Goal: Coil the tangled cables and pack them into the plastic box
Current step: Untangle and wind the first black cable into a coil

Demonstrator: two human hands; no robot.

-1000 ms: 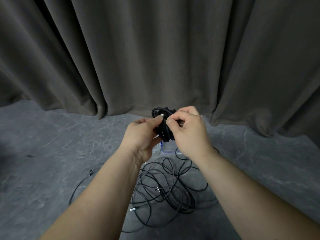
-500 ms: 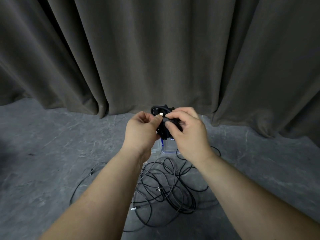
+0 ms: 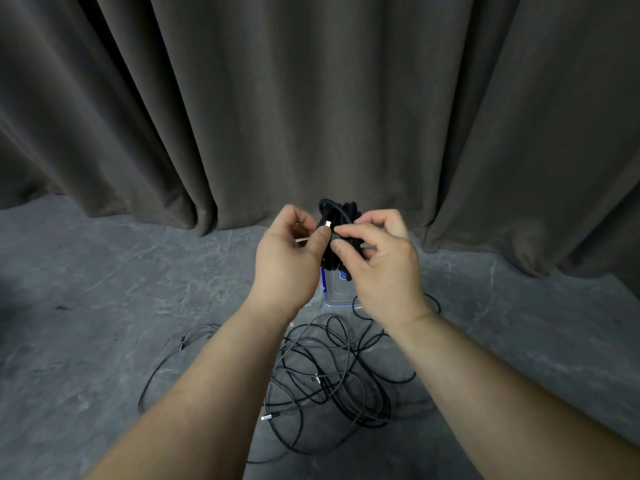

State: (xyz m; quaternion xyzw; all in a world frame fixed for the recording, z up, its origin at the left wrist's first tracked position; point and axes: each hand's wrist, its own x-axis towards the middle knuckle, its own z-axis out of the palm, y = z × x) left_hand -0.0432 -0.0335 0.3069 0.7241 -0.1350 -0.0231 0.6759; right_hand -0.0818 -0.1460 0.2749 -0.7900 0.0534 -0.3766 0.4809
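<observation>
A black coiled cable bundle (image 3: pixel 337 213) is held up between both hands in front of the curtain. My left hand (image 3: pixel 287 261) pinches its silver plug end (image 3: pixel 327 224) with thumb and fingers. My right hand (image 3: pixel 379 265) grips the bundle from the right, fingers curled round it. Below the hands, a clear plastic box (image 3: pixel 334 294) with a blue label stands on the floor, mostly hidden by my hands. A tangle of black and grey cables (image 3: pixel 325 379) lies on the floor in front of the box.
A dark grey curtain (image 3: pixel 311 98) hangs across the whole back and reaches the grey stone-like floor (image 3: pixel 104 306). One long cable loop (image 3: pixel 162 365) trails out to the left of the tangle.
Both hands have shifted slightly with the bundle. The left thumb now pinches the silver plug against the coil and the right fingers have moved lower round it.
</observation>
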